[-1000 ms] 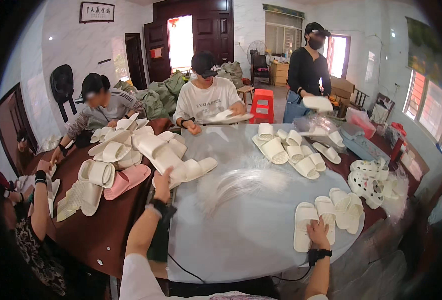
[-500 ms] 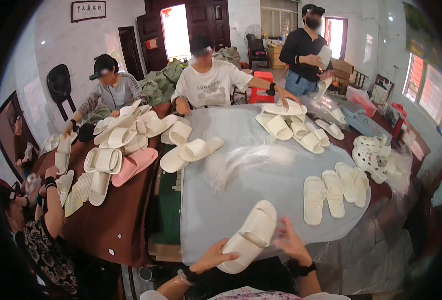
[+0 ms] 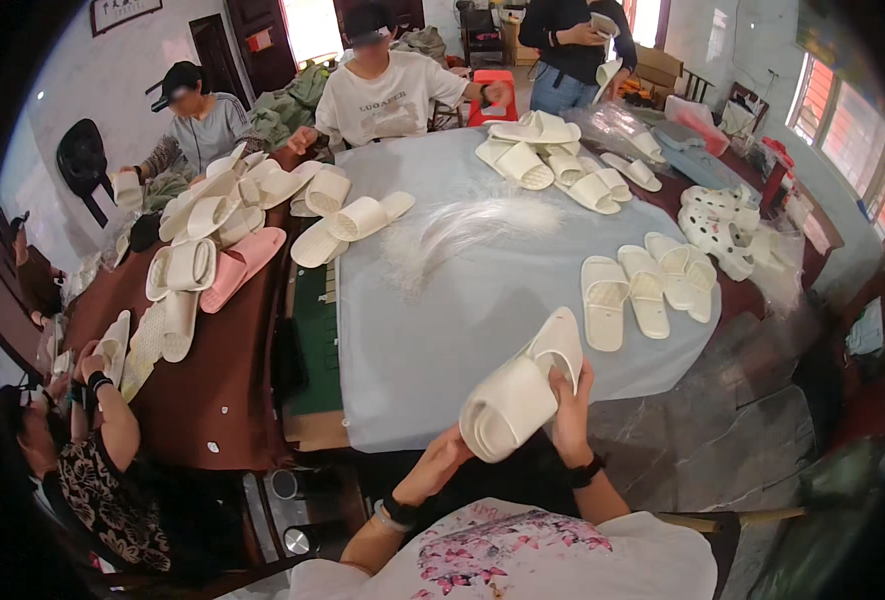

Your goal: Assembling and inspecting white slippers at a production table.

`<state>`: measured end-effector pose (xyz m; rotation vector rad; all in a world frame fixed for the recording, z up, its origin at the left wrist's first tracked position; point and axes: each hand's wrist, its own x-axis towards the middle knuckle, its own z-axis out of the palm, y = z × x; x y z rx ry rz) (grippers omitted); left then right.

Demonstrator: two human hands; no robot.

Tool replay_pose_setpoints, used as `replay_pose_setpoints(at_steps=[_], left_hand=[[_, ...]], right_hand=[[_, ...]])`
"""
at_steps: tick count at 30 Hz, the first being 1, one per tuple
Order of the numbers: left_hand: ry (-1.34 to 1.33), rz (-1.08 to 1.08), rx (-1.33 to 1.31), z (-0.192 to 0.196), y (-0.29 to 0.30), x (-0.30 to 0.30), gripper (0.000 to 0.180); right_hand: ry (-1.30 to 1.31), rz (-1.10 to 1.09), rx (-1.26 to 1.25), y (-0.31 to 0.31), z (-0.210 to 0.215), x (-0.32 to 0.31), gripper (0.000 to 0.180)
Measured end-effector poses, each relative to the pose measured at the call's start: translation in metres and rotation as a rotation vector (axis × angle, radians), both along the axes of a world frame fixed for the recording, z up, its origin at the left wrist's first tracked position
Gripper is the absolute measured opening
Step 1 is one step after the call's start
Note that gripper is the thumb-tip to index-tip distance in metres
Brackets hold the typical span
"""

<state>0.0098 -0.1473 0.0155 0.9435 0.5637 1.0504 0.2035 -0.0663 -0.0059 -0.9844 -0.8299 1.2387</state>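
A cream slide slipper [image 3: 511,405] is held in front of me above the near edge of the table, its strap upward and its sole seemingly bent. My left hand [image 3: 437,466] grips the lower end by the strap opening. At the upper end, my right hand [image 3: 570,415] has its fingers closed around the side of the sole, partly hidden behind it. Beyond my right hand, several cream slippers [image 3: 603,305] lie in a row on the grey-blue tablecloth [image 3: 443,350].
Clear plastic bags [image 3: 473,230] lie mid-table. More cream slippers [image 3: 528,160] sit at the far side, with white clogs [image 3: 718,230] at right. Left, a brown-covered table [image 3: 228,370] bears piled slippers and a pink slipper [image 3: 243,268]. Several people work around the tables.
My right hand has gone from open beside the slipper to gripping its upper end. The slipper has been raised and bent. The view has tilted down; the far person's hand has left the slipper pile.
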Motion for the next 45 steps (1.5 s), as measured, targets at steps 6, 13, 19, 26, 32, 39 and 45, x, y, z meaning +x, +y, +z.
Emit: replay_pose_setpoints(at_steps=[6,13,19,26,32,39,45], left_hand=[[-0.05,0.331,-0.018,-0.03,-0.003,0.018,0.043],[0.039,0.591,0.066,-0.034,-0.002,0.016,0.04],[-0.064,0.986,0.005,-0.033,-0.008,-0.019,0.037],[0.514,1.066,0.1,0.01,0.043,-0.106,0.031],[0.847,0.9,0.093,-0.019,0.139,-0.104,0.047],[1.19,0.676,0.476,-0.088,0.105,-0.034,0.1],[1.26,0.616,0.326,-0.072,0.094,-0.028,0.114]], right_hand=[[-0.051,-0.042,-0.123,-0.021,-0.011,-0.014,0.06],[-0.084,0.02,-0.025,-0.026,-0.025,-0.011,0.075],[-0.094,-0.055,-0.084,-0.014,-0.028,0.031,0.073],[-0.413,-0.016,0.252,0.058,0.0,0.056,0.071],[-0.937,0.308,0.351,0.108,-0.006,-0.001,0.074],[-1.188,0.572,0.294,0.093,-0.019,-0.008,0.082],[-1.174,0.635,0.345,0.101,-0.016,-0.006,0.08]])
